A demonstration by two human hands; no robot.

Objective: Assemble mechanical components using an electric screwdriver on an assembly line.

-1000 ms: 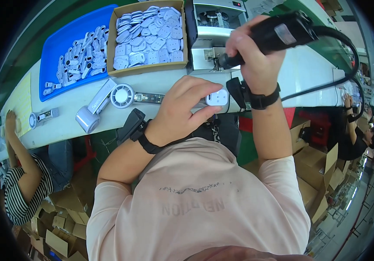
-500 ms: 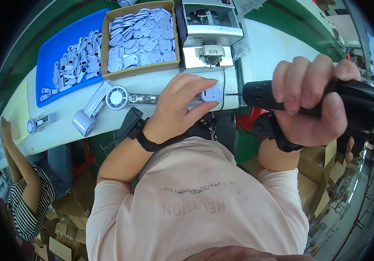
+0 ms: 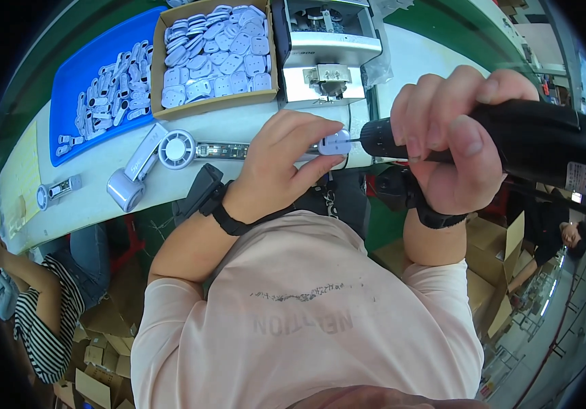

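My right hand (image 3: 460,136) is closed around a black electric screwdriver (image 3: 545,140), held nearly level with its thin bit pointing left. The bit's tip meets the pale lavender plastic cover (image 3: 334,142) at the end of a fan-like device. My left hand (image 3: 289,153) pinches this cover between thumb and fingers. Left of that hand runs the device's strip of exposed electronics (image 3: 221,150), which leads to a round grille (image 3: 177,149). Part of the device under my left hand is hidden.
Behind stand a cardboard box (image 3: 276,80) of lavender covers, a blue tray (image 3: 68,109) of small parts and a silver-black machine (image 3: 327,54). A lavender handheld fan (image 3: 128,187) and a small assembly (image 3: 59,191) lie left. Co-workers sit left and right.
My right hand has brought the screwdriver leftward, and its bit now reaches the cover. My left hand keeps its pinch. The co-worker on the right has come further into view.
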